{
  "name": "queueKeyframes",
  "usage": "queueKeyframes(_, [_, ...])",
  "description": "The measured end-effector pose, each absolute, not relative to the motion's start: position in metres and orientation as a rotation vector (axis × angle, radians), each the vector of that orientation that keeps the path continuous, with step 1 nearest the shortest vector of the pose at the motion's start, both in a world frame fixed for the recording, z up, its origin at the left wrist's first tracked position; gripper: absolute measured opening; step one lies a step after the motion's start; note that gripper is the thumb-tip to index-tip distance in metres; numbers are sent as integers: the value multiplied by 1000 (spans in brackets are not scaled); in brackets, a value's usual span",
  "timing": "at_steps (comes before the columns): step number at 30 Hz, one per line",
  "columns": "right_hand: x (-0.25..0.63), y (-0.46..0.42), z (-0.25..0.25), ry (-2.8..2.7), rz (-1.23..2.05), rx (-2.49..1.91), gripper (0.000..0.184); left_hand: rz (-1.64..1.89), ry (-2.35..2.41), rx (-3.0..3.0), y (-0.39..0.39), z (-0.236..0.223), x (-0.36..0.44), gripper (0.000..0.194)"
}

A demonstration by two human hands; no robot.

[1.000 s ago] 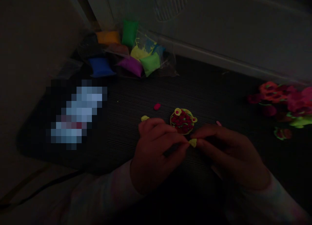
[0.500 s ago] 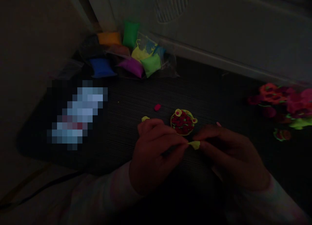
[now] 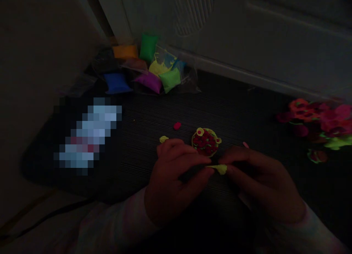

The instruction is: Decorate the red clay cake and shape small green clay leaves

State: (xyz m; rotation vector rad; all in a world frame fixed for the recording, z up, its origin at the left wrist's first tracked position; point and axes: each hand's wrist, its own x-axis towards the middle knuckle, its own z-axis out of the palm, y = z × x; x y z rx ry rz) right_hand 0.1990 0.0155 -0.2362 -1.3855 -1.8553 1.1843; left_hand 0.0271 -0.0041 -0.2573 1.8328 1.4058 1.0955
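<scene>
2 yellow discs point(image 3: 200, 132) already on round red piece point(image 3: 206, 144), centre frame. 1 yellow strip point(image 3: 222, 169) unattached, just below: right hand point(image 3: 227, 165) pinches wide end; left hand point(image 3: 212, 165) at thin tail, can't tell if gripping.

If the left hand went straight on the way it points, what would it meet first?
Most likely the small yellow piece at the tips of the left hand, then the right hand; depth is unclear in this dim view.

Dim home craft spot, prob.: bright pkts point(image 3: 169, 80) & clay-like bits point(image 3: 334, 116) line dark table point(image 3: 154, 109) nr grey wall point(image 3: 236, 45).
</scene>
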Motion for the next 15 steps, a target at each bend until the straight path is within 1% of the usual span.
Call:
queueKeyframes(2, [202, 17, -238, -1800, 1136, -1434, 3, 1059, 1469, 1886, -3, -256, 26, 13])
queueKeyframes(7, [213, 27, -252, -1672, 949, -1587, 4, 829, 1619, 2193, 11, -255, 28, 11])
queueKeyframes(10, [215, 32, -258, -1734, 888, -1611, 5, 686, 1618, 2358, 20, -257, 33, 13])
queueKeyframes(15, [211, 34, -262, -1855, 746, -1580, 4, 614, 1622, 2474, 28, -262, 43, 16])
